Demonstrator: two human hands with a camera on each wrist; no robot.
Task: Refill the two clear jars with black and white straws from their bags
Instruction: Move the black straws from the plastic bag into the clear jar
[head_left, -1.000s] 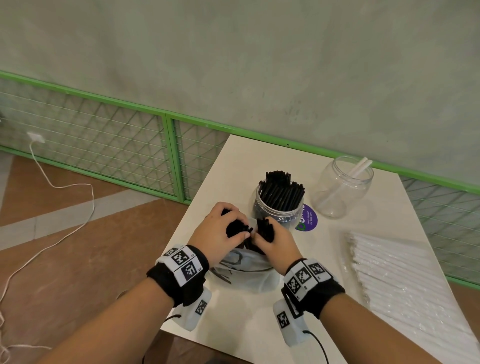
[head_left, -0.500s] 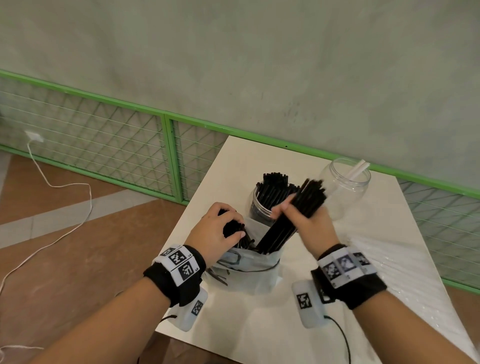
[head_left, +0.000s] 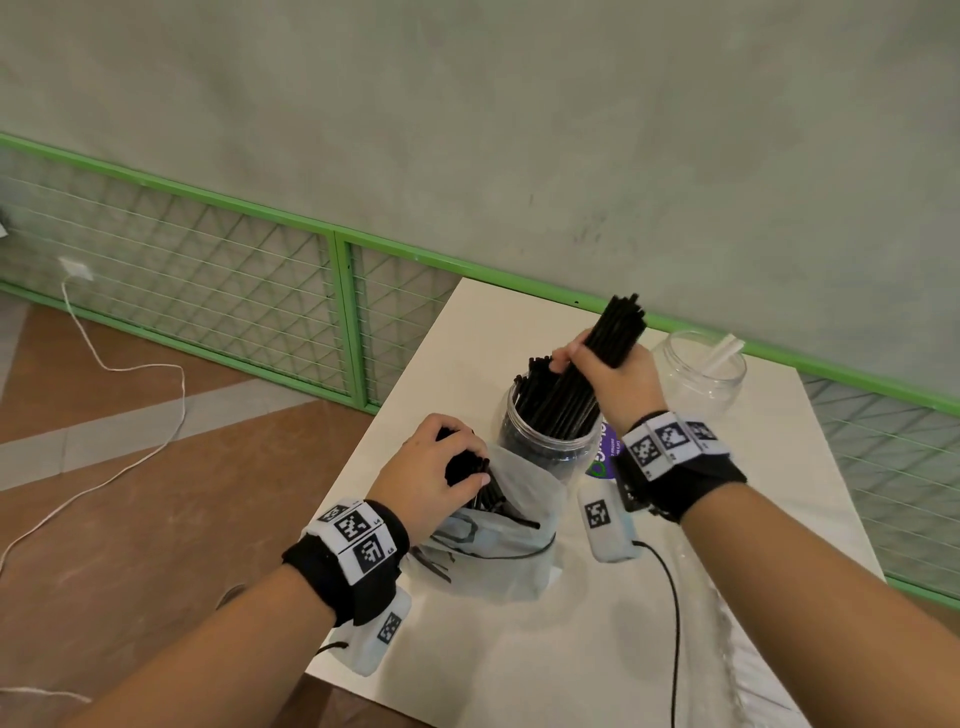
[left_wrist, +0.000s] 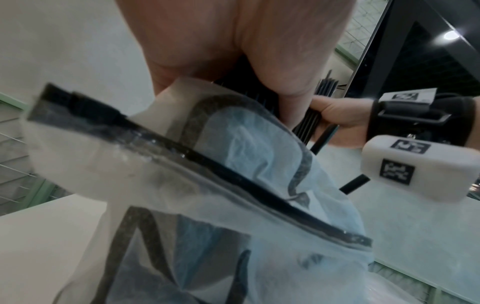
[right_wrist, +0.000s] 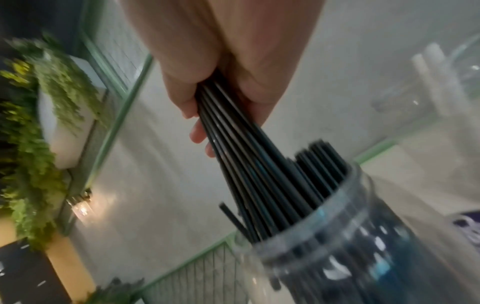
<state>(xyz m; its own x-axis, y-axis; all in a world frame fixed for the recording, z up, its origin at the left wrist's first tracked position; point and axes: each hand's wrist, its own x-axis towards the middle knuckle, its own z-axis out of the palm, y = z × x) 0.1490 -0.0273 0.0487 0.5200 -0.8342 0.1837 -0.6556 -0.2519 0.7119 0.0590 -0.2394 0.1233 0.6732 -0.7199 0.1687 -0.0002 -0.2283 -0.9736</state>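
My right hand (head_left: 602, 364) grips a bundle of black straws (head_left: 610, 338), its lower ends inside the clear jar (head_left: 550, 441) that is packed with black straws. In the right wrist view the bundle of black straws (right_wrist: 241, 148) slants down into the jar (right_wrist: 337, 236). My left hand (head_left: 441, 467) grips the black straws (head_left: 467, 465) sticking out of the translucent bag (head_left: 514, 540) at the table's near left; the bag (left_wrist: 233, 195) fills the left wrist view. The second clear jar (head_left: 698, 379) at the back right holds a couple of white straws (head_left: 724, 353).
The white table (head_left: 519, 649) ends at its left and near edges close to my left wrist. A purple round sticker (head_left: 602, 457) lies beside the black-straw jar. The clear bag of white straws (head_left: 743, 665) lies at the right, mostly hidden by my right arm. A green mesh fence (head_left: 208, 291) runs behind.
My right hand has pulled a bundle of black straws out of the bag, lifted it and brought it over and into the black-straw jar. The left hand has stayed at the bag.
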